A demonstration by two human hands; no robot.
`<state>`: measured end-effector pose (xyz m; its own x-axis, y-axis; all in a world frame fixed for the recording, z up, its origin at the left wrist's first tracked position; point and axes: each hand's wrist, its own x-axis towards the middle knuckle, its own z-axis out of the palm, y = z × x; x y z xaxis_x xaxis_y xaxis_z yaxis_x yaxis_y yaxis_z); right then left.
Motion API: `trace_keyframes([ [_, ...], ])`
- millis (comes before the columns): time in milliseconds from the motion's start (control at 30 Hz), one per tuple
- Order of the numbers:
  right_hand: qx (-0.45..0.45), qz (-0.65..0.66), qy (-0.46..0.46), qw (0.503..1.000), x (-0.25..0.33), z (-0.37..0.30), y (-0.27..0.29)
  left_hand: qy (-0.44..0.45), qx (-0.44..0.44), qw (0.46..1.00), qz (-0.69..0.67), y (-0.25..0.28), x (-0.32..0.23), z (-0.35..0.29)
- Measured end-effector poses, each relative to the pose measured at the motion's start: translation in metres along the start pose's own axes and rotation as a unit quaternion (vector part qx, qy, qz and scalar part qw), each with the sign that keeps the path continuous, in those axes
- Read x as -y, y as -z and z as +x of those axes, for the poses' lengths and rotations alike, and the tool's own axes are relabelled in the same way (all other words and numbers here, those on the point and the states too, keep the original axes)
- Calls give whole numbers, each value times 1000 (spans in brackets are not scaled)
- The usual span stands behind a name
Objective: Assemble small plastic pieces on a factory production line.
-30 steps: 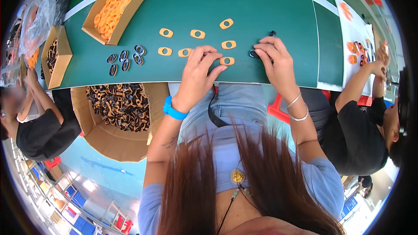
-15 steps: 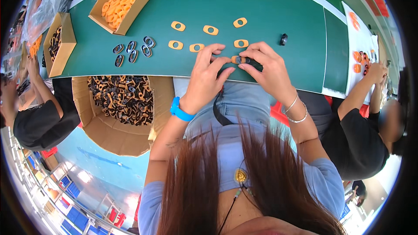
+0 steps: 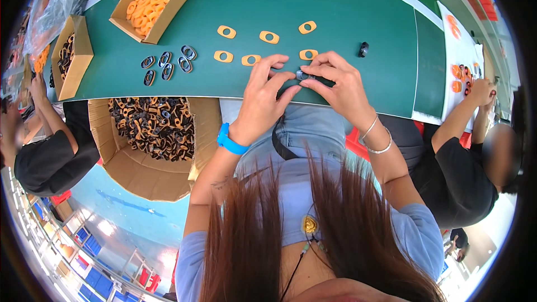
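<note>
Just above the table's near edge, a small dark oval part (image 3: 302,75) with a hole is between my hands. My right hand (image 3: 345,88) pinches it between thumb and fingertips, covering its right end. From the other side, my left hand (image 3: 262,98) has its index finger and thumb curled against the part's left end. Flat orange rings (image 3: 223,56) with pointed ends lie in two loose rows on the green table (image 3: 246,0) beyond my hands. To the left is a group of several dark oval pieces (image 3: 168,71). A small black piece (image 3: 363,50) sits off to the right.
A cardboard box of orange rings (image 3: 126,22) stands at the back left, beside another box of dark parts (image 3: 78,67). Below the table edge, a large carton (image 3: 140,182) holds many black-and-orange pieces. People sit on both sides; a white sheet (image 3: 446,50) with orange parts lies right.
The orange seen on the part between my fingers is now hidden, and its dark side shows. My hands have hardly moved. The view has shifted slightly.
</note>
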<state>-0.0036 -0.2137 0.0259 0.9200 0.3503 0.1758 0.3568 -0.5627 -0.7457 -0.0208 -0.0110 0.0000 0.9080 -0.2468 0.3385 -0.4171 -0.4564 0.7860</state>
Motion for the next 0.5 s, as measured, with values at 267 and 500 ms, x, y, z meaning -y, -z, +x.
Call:
trace_keyframes([
  [267,-11,-9,-12,1000,-4,-3,-2,18,0,1000,-19,1,0,1],
  [500,-10,28,-16,999,-11,-2,-6,26,3,999,-28,5,-5,4],
])
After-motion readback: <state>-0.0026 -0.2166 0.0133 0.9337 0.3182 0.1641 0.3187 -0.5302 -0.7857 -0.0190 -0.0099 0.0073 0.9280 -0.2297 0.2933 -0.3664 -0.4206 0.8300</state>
